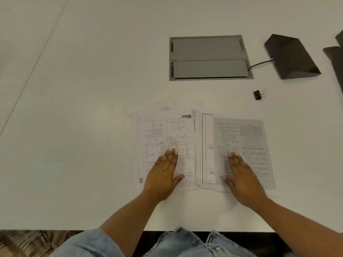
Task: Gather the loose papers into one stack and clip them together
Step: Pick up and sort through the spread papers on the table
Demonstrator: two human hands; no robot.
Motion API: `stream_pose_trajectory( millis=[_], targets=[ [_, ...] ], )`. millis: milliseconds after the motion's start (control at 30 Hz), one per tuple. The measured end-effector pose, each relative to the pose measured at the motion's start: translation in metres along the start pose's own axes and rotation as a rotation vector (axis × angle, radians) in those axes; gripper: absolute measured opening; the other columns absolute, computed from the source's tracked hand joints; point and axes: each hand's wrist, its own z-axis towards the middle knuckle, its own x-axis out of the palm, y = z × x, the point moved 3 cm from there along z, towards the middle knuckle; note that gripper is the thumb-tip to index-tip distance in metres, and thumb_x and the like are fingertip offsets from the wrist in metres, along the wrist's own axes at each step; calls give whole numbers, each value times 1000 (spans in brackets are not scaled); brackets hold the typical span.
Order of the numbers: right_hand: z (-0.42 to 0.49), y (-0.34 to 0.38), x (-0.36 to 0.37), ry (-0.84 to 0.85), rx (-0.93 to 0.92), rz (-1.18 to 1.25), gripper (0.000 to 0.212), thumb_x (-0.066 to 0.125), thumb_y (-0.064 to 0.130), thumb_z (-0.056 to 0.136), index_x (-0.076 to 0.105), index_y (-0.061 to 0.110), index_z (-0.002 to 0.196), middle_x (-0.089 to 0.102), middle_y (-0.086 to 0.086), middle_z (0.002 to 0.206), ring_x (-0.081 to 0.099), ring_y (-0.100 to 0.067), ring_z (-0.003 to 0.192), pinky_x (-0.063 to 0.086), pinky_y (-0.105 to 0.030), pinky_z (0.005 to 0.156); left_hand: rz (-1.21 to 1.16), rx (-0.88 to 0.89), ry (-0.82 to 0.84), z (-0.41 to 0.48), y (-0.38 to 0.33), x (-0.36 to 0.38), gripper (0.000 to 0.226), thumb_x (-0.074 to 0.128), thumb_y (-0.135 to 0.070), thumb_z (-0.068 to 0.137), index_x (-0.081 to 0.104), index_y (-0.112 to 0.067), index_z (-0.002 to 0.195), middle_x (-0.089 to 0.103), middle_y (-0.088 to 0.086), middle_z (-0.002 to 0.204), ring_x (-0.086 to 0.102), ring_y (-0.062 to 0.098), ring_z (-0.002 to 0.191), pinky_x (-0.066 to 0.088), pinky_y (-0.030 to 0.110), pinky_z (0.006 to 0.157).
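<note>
The loose papers (202, 149) are being pressed flat on the white table (83, 145) near its front edge, in two overlapping spreads, by the left hand (163, 175) and right hand (243, 179), both wide open and gripping nothing. They are probably best slid inward together, edges squared. The binder clip (259, 94) is lying well apart beyond the right spread, near the cable hatch (209, 58) and a dark wedge-shaped device (291, 56), with nothing blocking the reach.

White table (92, 108), grey flush cable hatch (209, 58); patterned brown carpet (27, 242) below.
</note>
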Motion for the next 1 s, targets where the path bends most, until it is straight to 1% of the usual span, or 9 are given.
stream_pose_trajectory(
  millis=[133,333,400,500,567,700,800,900,1000],
  targets=[
    [-4,-5,4,53,48,-10,81,17,60,88,9,15,155,6,-1,162,8,-20,151,15,-40,121,22,-37,48,0,7,7,79,20,-61,99,-20,-18,152,-26,-7,158,-25,12,145,-8,33,124],
    [1,-12,-6,23,67,12,78,45,51,94,13,14,155,11,-1,162,11,-19,150,16,-40,121,12,-55,40,6,4,-2,85,31,-58,99,-26,-17,147,-26,-7,154,-20,12,148,-15,31,118],
    [0,-18,-12,-32,128,67,78,51,47,94,17,12,155,14,-2,162,15,-21,150,17,-39,121,-6,-55,-7,8,-6,-10,88,38,-55,99,-20,-16,151,-22,-6,157,-16,16,152,-13,32,119],
    [-3,-36,-24,-187,321,176,78,63,34,89,26,6,152,29,-12,158,28,-29,145,28,-43,117,-96,-110,-75,16,-29,-23,81,47,-50,98,2,-20,158,5,-3,167,5,17,155,1,32,123],
    [-5,-51,-31,-269,517,271,83,71,27,83,27,3,150,38,-18,152,38,-36,138,38,-51,109,-197,-160,-120,22,-46,-30,75,52,-49,96,17,-24,157,27,-2,163,24,19,151,17,35,123],
    [-7,-66,-39,-179,747,260,106,81,40,69,23,2,149,40,-23,144,41,-42,130,45,-57,97,-566,-319,-157,39,-81,-33,73,71,-43,85,39,-23,147,54,-2,143,55,19,128,48,37,105],
    [-6,-71,-42,-123,770,233,106,85,47,61,33,3,143,47,-22,134,46,-41,124,48,-56,91,-810,-554,-78,55,-101,-28,81,79,-41,79,40,-17,145,54,4,142,56,24,126,51,39,101],
    [-5,-75,-43,-115,798,312,109,91,44,52,38,6,140,50,-22,127,52,-41,117,51,-53,87,-773,-636,-31,62,-115,-24,82,77,-43,80,38,-13,146,49,8,145,52,29,131,48,41,101],
    [-8,-83,-40,-132,828,453,116,95,38,46,37,8,141,50,-22,128,52,-41,117,51,-52,91,-769,-682,-88,65,-120,-25,79,78,-34,82,38,-11,145,46,9,145,51,30,131,48,41,103]
  ],
)
